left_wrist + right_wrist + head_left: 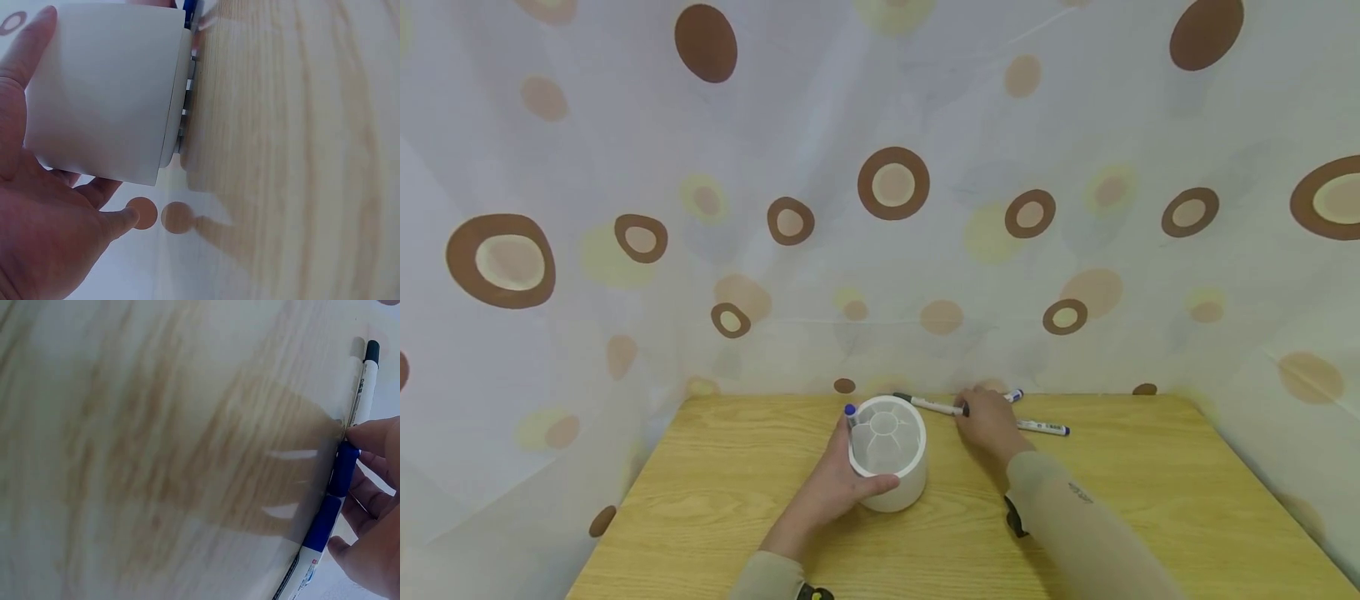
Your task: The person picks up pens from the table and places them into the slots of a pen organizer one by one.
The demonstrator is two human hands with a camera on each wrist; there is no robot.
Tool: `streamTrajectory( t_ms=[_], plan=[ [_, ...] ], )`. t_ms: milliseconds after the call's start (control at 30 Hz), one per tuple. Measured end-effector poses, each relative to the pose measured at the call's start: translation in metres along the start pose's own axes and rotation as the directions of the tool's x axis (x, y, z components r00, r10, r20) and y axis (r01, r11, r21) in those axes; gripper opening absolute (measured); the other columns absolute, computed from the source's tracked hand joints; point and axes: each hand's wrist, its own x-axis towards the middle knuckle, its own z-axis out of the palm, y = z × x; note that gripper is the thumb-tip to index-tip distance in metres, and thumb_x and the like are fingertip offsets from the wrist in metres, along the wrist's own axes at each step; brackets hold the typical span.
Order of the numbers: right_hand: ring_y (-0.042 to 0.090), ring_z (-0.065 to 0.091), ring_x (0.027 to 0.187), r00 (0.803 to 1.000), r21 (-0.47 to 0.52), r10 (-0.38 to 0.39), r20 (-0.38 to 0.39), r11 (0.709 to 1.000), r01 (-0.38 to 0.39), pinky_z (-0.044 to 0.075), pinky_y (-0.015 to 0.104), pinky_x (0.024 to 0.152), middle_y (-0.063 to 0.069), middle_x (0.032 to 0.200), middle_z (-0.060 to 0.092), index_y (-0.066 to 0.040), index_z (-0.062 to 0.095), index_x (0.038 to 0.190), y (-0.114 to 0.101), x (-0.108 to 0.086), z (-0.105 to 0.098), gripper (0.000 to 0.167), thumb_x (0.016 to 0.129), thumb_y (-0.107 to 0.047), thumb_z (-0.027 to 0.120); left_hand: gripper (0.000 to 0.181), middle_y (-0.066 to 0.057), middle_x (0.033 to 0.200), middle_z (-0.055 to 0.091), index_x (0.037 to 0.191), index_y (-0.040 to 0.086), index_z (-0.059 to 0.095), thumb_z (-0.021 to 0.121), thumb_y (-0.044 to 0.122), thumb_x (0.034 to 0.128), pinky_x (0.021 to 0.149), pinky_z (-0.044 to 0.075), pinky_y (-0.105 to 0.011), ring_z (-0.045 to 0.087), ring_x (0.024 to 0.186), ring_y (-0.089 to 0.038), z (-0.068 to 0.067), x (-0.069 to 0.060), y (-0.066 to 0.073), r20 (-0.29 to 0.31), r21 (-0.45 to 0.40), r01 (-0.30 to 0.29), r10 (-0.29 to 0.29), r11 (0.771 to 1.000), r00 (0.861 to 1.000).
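Left hand [831, 487] grips white pen cup [906, 487]: thumb across near wall, fingers round left side. Blue-ended marker [852, 414] stands inside cup at left rim. Right hand [988, 421] over markers [1043, 427] on desk [700, 500]; blue ends between thumb and forefinger, pinch or not, cannot tell. Black-ended marker [934, 406] just left.

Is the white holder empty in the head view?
No, a blue-capped marker stands inside the white holder, its cap showing at the rim.
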Motion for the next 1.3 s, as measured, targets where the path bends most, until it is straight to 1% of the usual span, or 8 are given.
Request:
streamTrajectory(
  t_ms=[167,300,467,600,800,933,1067,1300],
  plan=[
    [0.035,0.063,0.092,1.000,-0.016,0.004,-0.010,1.000,-0.004,0.054,0.058,0.090,0.009,0.095,0.064,-0.005,0.075,0.107,-0.002,-0.002,0.000,0.010,0.098,-0.008,0.075,0.137,-0.025,0.172,0.034,0.176,0.005,0.003,0.100,0.031,0.0833,0.129,0.025,-0.067,0.040,0.156,-0.046,0.001,0.000,0.000,0.004,0.007,0.016,-0.016,1.000,1.000],
    [0.036,0.066,0.095,1.000,-0.010,0.020,-0.019,1.000,-0.020,0.055,0.059,0.092,0.009,0.096,0.068,-0.006,0.075,0.107,-0.002,-0.002,0.002,0.008,0.099,-0.008,0.076,0.137,-0.025,0.172,0.033,0.176,0.005,0.003,0.100,0.031,0.0832,0.129,0.025,-0.067,0.039,0.156,-0.046,0.002,-0.001,0.000,0.005,0.002,0.019,-0.019,1.000,1.000],
    [0.038,0.069,0.100,0.999,0.034,0.034,-0.040,0.999,-0.032,0.056,0.059,0.094,0.010,0.101,0.075,-0.005,0.075,0.109,-0.004,-0.003,0.001,0.008,0.103,-0.010,0.074,0.136,-0.025,0.171,0.035,0.176,0.005,0.004,0.100,0.030,0.0830,0.129,0.024,-0.066,0.041,0.155,-0.044,0.001,-0.001,0.000,0.000,-0.011,0.008,-0.008,1.000,1.000],
    [0.036,0.070,0.103,0.997,0.099,0.058,-0.050,0.994,-0.053,0.057,0.057,0.095,0.012,0.107,0.076,-0.005,0.076,0.115,-0.008,-0.004,-0.004,0.014,0.106,-0.013,0.069,0.136,-0.023,0.169,0.039,0.175,0.005,0.004,0.100,0.030,0.0827,0.130,0.025,-0.065,0.043,0.154,-0.043,0.001,-0.001,0.000,-0.004,-0.009,-0.011,0.011,1.000,1.000],
    [0.039,0.070,0.114,0.994,0.163,0.067,-0.084,0.985,-0.052,0.057,0.059,0.100,0.015,0.117,0.078,-0.001,0.075,0.126,-0.014,-0.009,-0.019,0.023,0.110,-0.016,0.067,0.135,-0.022,0.168,0.041,0.176,0.005,0.005,0.100,0.028,0.0830,0.130,0.025,-0.064,0.045,0.153,-0.043,0.001,0.000,-0.002,0.001,-0.023,-0.021,0.021,1.000,1.000],
    [0.042,0.069,0.121,0.993,0.199,0.069,-0.099,0.979,-0.048,0.055,0.061,0.105,0.015,0.121,0.078,-0.002,0.074,0.130,-0.015,-0.013,-0.029,0.027,0.112,-0.020,0.066,0.136,-0.024,0.170,0.038,0.176,0.005,0.004,0.101,0.028,0.0828,0.130,0.023,-0.066,0.042,0.155,-0.044,0.002,0.000,-0.002,-0.003,-0.015,-0.017,0.017,1.000,1.000],
    [0.043,0.069,0.123,0.991,0.228,0.065,-0.117,0.973,-0.037,0.054,0.063,0.105,0.015,0.122,0.078,-0.003,0.074,0.131,-0.017,-0.019,-0.041,0.029,0.113,-0.024,0.065,0.137,-0.024,0.171,0.037,0.176,0.006,0.004,0.101,0.028,0.0824,0.130,0.022,-0.066,0.041,0.155,-0.045,0.002,0.000,-0.001,-0.006,-0.015,-0.011,0.011,1.000,1.000],
    [0.042,0.070,0.117,0.984,0.275,0.039,-0.176,0.962,0.011,0.054,0.063,0.101,0.013,0.119,0.078,-0.003,0.075,0.132,-0.025,-0.029,-0.066,0.030,0.114,-0.025,0.063,0.137,-0.025,0.171,0.036,0.176,0.005,0.002,0.100,0.028,0.0827,0.130,0.023,-0.066,0.040,0.155,-0.046,0.002,0.001,-0.001,-0.007,-0.011,-0.005,0.005,1.000,1.000]
  ],
)
